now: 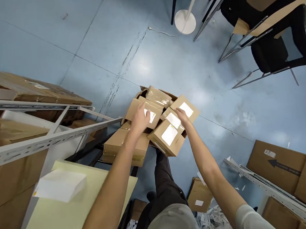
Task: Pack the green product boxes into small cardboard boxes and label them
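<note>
A large open carton (170, 93) on the floor in front of me is heaped with small brown cardboard boxes, several with white labels. My left hand (140, 119) is closed at a labelled cardboard box (156, 110) on the left of the heap, thumb by its label. My right hand (182, 116) has its fingers bent at the edge of another labelled cardboard box (193, 109) on the right; its grip is partly hidden. Nearer to me, a labelled box (167, 138) lies tilted between my arms. A taped box (155, 95) sits at the back.
At left are a metal shelf frame (52, 137) with cartons and a pale yellow surface bearing a white box (60, 183). Black chairs (269, 50) and a white stand base (185, 21) are ahead right. A big carton (279, 168) lies at right; paper scraps (215, 221) lie near my legs.
</note>
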`<act>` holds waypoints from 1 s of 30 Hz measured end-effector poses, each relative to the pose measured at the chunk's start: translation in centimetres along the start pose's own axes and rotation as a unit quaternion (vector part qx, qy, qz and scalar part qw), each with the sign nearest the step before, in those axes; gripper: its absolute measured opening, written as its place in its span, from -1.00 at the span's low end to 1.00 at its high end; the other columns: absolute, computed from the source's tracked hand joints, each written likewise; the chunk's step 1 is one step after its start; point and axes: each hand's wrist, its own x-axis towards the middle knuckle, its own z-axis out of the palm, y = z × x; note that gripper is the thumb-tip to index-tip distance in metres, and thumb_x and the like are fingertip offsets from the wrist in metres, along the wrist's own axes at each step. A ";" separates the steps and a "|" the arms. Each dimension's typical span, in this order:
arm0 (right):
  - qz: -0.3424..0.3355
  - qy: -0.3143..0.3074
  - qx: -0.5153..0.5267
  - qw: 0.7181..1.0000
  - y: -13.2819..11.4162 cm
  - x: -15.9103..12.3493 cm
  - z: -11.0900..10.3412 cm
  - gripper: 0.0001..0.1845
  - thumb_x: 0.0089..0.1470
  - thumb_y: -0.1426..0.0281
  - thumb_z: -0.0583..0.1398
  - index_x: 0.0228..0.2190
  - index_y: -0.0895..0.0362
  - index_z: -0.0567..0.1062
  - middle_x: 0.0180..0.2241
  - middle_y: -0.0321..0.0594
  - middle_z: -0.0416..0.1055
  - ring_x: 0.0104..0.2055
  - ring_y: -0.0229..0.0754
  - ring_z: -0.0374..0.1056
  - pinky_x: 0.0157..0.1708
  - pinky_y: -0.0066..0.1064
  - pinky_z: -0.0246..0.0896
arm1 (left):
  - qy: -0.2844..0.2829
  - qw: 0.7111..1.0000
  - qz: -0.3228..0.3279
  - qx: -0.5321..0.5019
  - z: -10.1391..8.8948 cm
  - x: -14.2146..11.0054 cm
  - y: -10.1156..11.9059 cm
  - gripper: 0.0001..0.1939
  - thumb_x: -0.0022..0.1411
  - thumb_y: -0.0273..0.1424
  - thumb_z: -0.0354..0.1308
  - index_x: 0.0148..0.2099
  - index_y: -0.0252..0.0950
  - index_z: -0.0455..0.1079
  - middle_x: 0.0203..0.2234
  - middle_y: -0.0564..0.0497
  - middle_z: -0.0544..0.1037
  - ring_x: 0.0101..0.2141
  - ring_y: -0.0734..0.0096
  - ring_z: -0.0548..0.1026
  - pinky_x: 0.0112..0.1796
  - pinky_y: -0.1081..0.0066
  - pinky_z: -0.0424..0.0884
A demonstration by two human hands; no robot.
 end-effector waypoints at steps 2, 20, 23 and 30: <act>0.003 -0.011 -0.008 1.000 0.7 -1.8 -1.0 -0.40 0.12 -0.04 0.37 0.00 0.13 0.71 0.28 0.09 0.61 0.37 0.19 0.48 0.48 0.05 0.26 | 0.002 0.999 -0.047 -0.025 -0.1 -5.3 -0.4 -0.47 0.49 -0.38 0.18 0.44 -0.26 0.46 0.41 -0.23 0.53 0.47 0.01 0.41 0.54 0.04 0.24; -0.206 -0.368 -0.122 0.898 -7.9 -26.7 11.3 -0.33 0.17 -0.24 0.36 -0.01 0.04 0.72 0.05 0.02 0.74 0.18 0.19 0.62 0.33 0.05 0.42 | 0.312 0.917 -0.151 -0.196 -10.3 -36.3 2.4 -0.42 0.21 -0.51 0.11 0.23 -0.15 0.64 0.17 -0.13 0.69 0.06 0.14 0.72 0.14 0.12 0.68; -0.253 -0.465 -0.179 0.829 -8.9 -33.2 14.8 -0.27 0.16 -0.31 0.36 -0.02 0.05 0.73 0.05 0.04 0.74 0.19 0.22 0.62 0.34 0.08 0.42 | 0.398 0.883 -0.133 -0.208 -12.5 -41.4 2.1 -0.43 0.22 -0.48 0.12 0.23 -0.15 0.63 0.17 -0.13 0.69 0.05 0.13 0.73 0.12 0.10 0.70; -0.277 -0.643 -0.296 0.650 -5.2 -50.6 21.2 -0.21 0.15 -0.36 0.38 0.03 0.04 0.69 0.04 0.07 0.74 0.16 0.18 0.64 0.36 0.12 0.43 | 0.616 0.734 -0.132 -0.255 -12.5 -59.5 -0.4 -0.54 0.29 -0.32 0.24 0.21 -0.13 0.63 0.12 -0.12 0.70 0.13 0.10 0.70 0.14 0.10 0.71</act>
